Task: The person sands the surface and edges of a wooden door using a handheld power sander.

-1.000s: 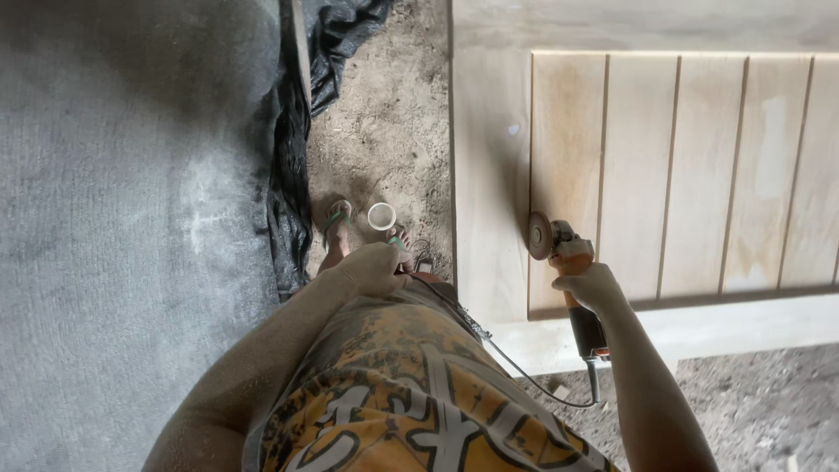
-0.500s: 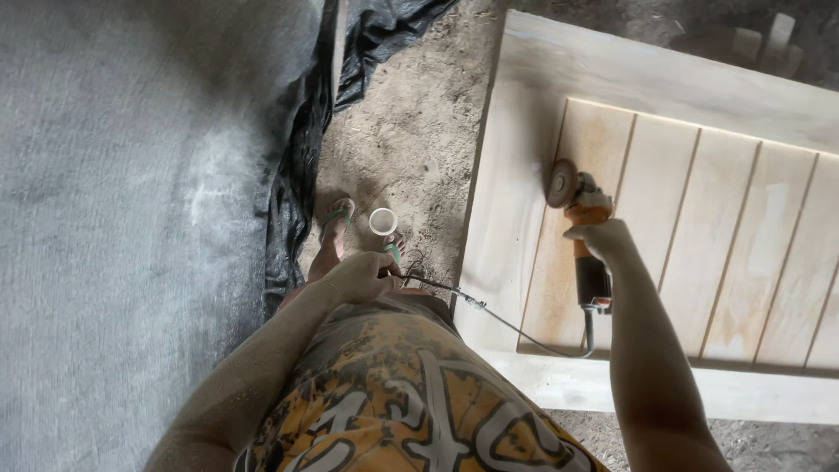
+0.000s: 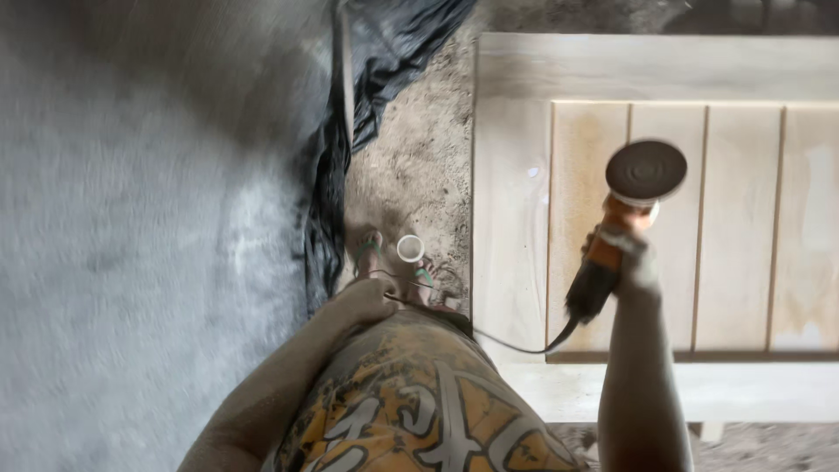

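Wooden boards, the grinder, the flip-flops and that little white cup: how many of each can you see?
Upright boards in the wooden panel: 4
Angle grinder: 1
Green flip-flops: 2
White cup: 1
Total: 8

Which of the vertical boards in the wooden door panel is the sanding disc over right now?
The second vertical board from the left: the round sanding disc of the orange angle grinder overlaps its top; the others show uncovered.
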